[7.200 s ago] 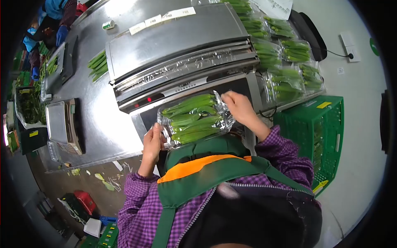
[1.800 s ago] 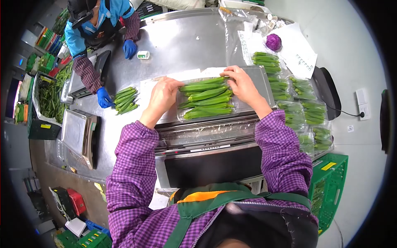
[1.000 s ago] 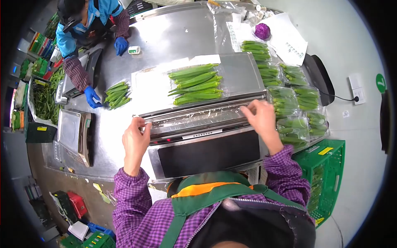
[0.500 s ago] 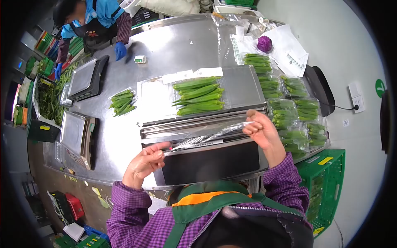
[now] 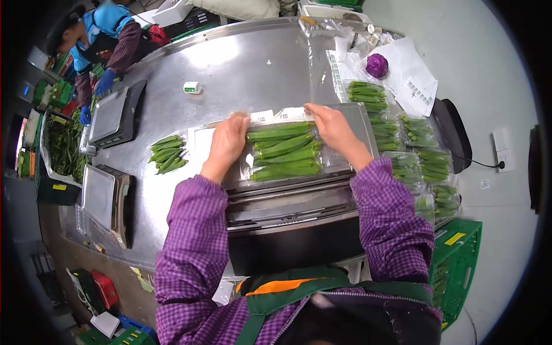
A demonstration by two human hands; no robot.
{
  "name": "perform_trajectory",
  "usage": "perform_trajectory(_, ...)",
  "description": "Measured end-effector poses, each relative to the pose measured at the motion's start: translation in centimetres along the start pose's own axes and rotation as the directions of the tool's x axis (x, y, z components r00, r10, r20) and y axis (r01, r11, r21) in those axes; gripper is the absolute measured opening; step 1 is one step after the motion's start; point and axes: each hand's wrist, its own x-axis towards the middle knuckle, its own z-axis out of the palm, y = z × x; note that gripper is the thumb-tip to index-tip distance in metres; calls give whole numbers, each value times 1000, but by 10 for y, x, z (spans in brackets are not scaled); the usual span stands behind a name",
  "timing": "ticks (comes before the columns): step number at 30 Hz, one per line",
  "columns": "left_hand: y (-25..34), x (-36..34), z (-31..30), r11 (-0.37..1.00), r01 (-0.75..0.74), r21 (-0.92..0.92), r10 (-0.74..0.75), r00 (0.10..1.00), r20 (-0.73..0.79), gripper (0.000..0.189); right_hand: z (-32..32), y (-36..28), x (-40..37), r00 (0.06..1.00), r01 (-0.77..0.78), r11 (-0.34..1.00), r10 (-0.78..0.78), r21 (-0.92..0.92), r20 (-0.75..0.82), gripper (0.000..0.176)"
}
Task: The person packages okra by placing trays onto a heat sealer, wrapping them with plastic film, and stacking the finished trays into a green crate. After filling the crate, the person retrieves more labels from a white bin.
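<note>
A clear tray of green okra lies on top of the steel wrapping machine. A sheet of cling film is stretched over the tray. My left hand pinches the film at the tray's left side. My right hand holds the film at the tray's far right corner. Both arms, in purple checked sleeves, reach over the machine's film roll.
Several wrapped okra trays line the table's right side above a green crate. A loose okra bunch lies left of the machine, near two scales. A purple cabbage sits far right. A co-worker in blue gloves stands at far left.
Both hands have moved from near the roll, where they pulled out a film sheet, up and over to the okra tray, and the film now covers it.
</note>
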Motion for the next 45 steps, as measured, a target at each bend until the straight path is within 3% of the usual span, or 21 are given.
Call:
perform_trajectory(3, 6, -16, -12, 976, 216, -19, -209, 960, 185, 31, -12, -24, -12, 969, -235, 939, 247, 253, -16, 29)
perform_trajectory(5, 14, -20, -23, 430, 624, -652, -378, 781, 498, 39, -20, -28, -23, 916, -402, 847, 375, 349, 146, 31)
perform_trajectory(7, 20, -36, -23, 493, 639, -590, -352, 767, 537, 49, -25, -36, -38, 780, -625, 623, 467, 470, 417, 39)
perform_trajectory(12, 35, -84, -51, 515, 741, -430, -262, 614, 745, 51, -37, -52, -87, 639, -763, 295, 473, 574, 606, 40)
perform_trajectory(14, 46, -123, -58, 571, 675, -468, -191, 663, 724, 48, -52, -79, -112, 580, -813, 318, 517, 488, 630, 38)
perform_trajectory(15, 59, -142, -64, 465, 730, -501, -202, 638, 743, 47, -64, -97, -120, 568, -823, 313, 451, 474, 689, 38)
perform_trajectory(16, 71, -161, -68, 352, 772, -529, -201, 614, 763, 46, -65, -103, -136, 635, -751, 503, 370, 428, 678, 36)
perform_trajectory(18, 82, -196, -70, 378, 825, -420, -232, 524, 820, 46, -58, -104, -178, 514, -855, 298, 372, 425, 773, 32)
perform_trajectory(20, 76, -230, -52, 89, 912, -399, -101, 407, 908, 48, -43, -99, -215, 437, -899, 161, 372, 407, 819, 34)
perform_trajectory(21, 90, -216, -67, 288, 886, -365, -178, 423, 888, 49, -35, -98, -220, 440, -896, 125, 368, 426, 819, 35)
perform_trajectory(22, 85, -225, -55, 112, 912, -394, -197, 409, 891, 46, -30, -98, -225, 436, -895, 82, 365, 438, 823, 35)
perform_trajectory(26, 74, -245, -38, 35, 913, -407, -196, 405, 893, 46, -22, -100, -235, 447, -893, 120, 345, 433, 826, 35)
perform_trajectory(28, 84, -258, -47, 15, 970, -243, -256, 239, 937, 50, -6, -95, -263, 370, -926, 220, 377, 306, 849, 37)
perform_trajectory(29, 87, -267, -54, 275, 930, -244, -345, 333, 878, 53, -11, -116, -262, 352, -935, 130, 461, 331, 815, 33)
perform_trajectory(30, 90, -284, -50, 161, 939, -305, -374, 344, 861, 56, -9, -121, -267, 350, -935, 125, 465, 331, 814, 33)
perform_trajectory(33, 99, -308, -50, 274, 922, -275, -515, 382, 768, 50, 4, -128, -280, 770, -635, 733, 577, 243, 271, 27)
perform_trajectory(35, 107, -317, -43, 516, 802, -299, -692, 597, 407, 37, 6, -134, -280, 772, -634, 719, 609, 284, 183, 23)
perform_trajectory(38, 93, -330, -38, 535, 721, -440, -716, 664, 216, 25, -3, -135, -273, 712, -641, 614, 700, 461, 58, 15)
perform_trajectory(42, 76, -365, -63, 465, 768, -441, -744, 609, 276, 27, -37, -148, -295, 752, -593, 669, 659, 447, 12, 12)
perform_trajectory(44, 79, -396, -68, 254, 956, -145, -779, 292, 555, 27, -37, -141, -341, 675, -723, 568, 701, 393, 231, 15)
perform_trajectory(45, 85, -408, -56, 200, 948, -249, -767, 310, 562, 27, -22, -128, -376, 709, -704, 668, 637, 241, 303, 17)
